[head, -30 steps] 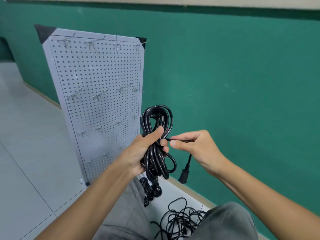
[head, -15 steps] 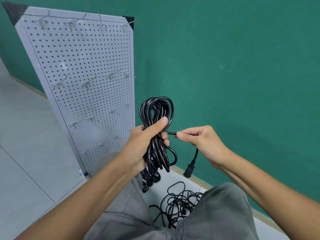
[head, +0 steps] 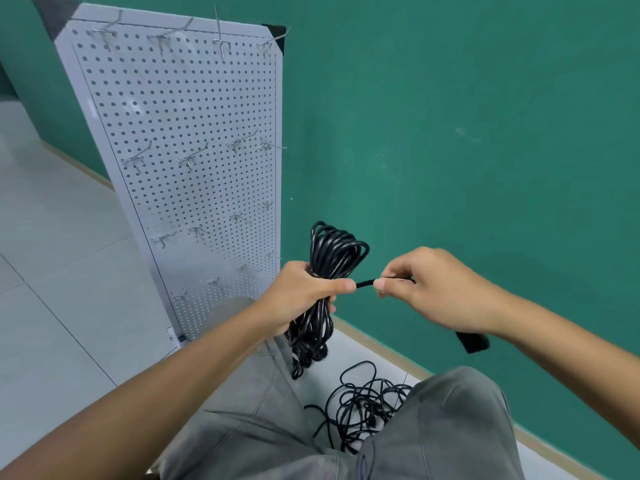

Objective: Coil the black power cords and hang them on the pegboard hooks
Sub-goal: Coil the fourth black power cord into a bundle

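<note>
A seated person binds a coiled black power cord [head: 332, 271] in front of a white pegboard [head: 180, 150] that leans against a green wall [head: 467, 133]. The left hand [head: 304, 292] clenches around the waist of the bundle, whose loops rise above the fist and hang below it toward the floor [head: 52, 289]. The right hand [head: 433, 289] pinches the cord's free end between thumb and fingertips just to the right of the bundle, the short stretch between the two hands pulled straight. A black plug [head: 472, 341] peeks out beneath the right wrist, apparently the tail of the same cord, though the link is hidden behind the hand.

The job looks to be at an early stage. This first cord is gathered into loops and appears ready for its end to be wrapped around the middle, but it is not yet tied off and not yet hung. Every hook [head: 188, 159] visible on the pegboard, in rows from top to bottom, stands bare. On the floor between the person's knees [head: 450, 410] lies a loose tangle of cords [head: 363, 403], uncoiled, near the wall's base; how many cords it holds cannot be told.

Left to do, by the look of things: secure this bundle, lift it onto a hook at the left, then sort, coil and hang what remains in the pile
</note>
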Action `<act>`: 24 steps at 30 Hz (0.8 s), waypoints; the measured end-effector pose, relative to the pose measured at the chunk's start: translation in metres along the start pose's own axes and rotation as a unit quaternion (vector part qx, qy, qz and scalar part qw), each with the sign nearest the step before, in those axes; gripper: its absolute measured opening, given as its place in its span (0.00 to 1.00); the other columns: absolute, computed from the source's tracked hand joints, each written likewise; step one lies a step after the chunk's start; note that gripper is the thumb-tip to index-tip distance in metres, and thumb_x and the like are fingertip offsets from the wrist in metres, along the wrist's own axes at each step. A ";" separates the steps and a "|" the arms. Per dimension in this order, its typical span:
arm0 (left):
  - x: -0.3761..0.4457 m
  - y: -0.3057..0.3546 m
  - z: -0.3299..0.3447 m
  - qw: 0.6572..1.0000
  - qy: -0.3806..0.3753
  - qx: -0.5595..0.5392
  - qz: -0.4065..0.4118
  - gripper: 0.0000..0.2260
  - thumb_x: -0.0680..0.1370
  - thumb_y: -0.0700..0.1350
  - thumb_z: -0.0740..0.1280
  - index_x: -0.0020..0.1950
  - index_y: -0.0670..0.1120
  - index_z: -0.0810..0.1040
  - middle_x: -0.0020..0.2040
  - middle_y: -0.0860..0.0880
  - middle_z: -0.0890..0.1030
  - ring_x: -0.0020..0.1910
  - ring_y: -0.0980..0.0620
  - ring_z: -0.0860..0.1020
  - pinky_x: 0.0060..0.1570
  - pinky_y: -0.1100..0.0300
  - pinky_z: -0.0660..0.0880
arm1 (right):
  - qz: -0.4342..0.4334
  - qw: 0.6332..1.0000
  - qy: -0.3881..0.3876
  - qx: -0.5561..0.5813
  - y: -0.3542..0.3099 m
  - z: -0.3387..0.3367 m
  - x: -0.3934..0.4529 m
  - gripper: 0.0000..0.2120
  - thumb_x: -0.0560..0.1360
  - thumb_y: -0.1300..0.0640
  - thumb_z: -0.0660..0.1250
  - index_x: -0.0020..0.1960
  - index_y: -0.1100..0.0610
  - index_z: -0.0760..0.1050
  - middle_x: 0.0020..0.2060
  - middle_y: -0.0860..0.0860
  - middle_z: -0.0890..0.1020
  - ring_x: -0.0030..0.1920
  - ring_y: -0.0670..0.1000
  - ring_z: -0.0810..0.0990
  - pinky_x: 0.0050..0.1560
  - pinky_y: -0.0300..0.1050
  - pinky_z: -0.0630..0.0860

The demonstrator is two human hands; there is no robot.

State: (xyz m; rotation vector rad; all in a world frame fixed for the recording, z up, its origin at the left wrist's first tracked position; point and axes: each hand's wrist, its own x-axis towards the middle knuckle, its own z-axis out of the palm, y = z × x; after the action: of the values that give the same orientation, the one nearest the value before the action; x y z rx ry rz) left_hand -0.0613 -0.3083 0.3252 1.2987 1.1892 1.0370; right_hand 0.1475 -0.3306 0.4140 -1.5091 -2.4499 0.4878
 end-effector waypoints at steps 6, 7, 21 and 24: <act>0.012 0.018 0.007 0.966 -0.102 0.236 -0.023 0.23 0.60 0.61 0.84 0.31 0.46 0.76 0.27 0.52 0.77 0.28 0.51 0.75 0.35 0.58 0.71 | -0.077 0.972 -0.010 -0.222 -0.024 -0.015 0.003 0.14 0.82 0.45 0.62 0.46 0.53 0.79 0.41 0.50 0.82 0.45 0.57 0.80 0.44 0.51 0.76; 0.013 0.024 0.009 0.953 -0.114 0.279 -0.029 0.23 0.63 0.61 0.83 0.29 0.48 0.75 0.25 0.54 0.75 0.26 0.53 0.72 0.32 0.61 0.67 | -0.093 0.960 -0.007 -0.265 -0.029 -0.017 0.004 0.13 0.82 0.44 0.61 0.48 0.52 0.78 0.44 0.49 0.83 0.48 0.57 0.80 0.44 0.50 0.76; 0.004 0.049 0.016 0.834 -0.390 0.389 0.016 0.18 0.73 0.55 0.79 0.37 0.42 0.78 0.30 0.49 0.81 0.31 0.52 0.77 0.43 0.60 0.75 | -0.115 0.970 -0.214 0.023 -0.028 -0.045 0.044 0.26 0.79 0.37 0.56 0.53 0.56 0.82 0.40 0.41 0.81 0.42 0.40 0.78 0.46 0.32 0.74; -0.002 0.056 0.008 0.847 -0.439 0.299 0.025 0.14 0.73 0.44 0.79 0.38 0.38 0.78 0.32 0.47 0.80 0.31 0.48 0.77 0.42 0.57 0.75 | -0.098 0.952 -0.234 0.173 -0.014 -0.038 0.047 0.35 0.78 0.31 0.46 0.58 0.58 0.78 0.36 0.50 0.67 0.34 0.44 0.65 0.39 0.30 0.68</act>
State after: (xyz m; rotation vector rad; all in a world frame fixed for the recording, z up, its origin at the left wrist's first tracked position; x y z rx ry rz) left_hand -0.0487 -0.3090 0.3802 1.9886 0.7469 -0.0165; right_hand 0.1283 -0.2885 0.4555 -1.0864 -2.6182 1.2809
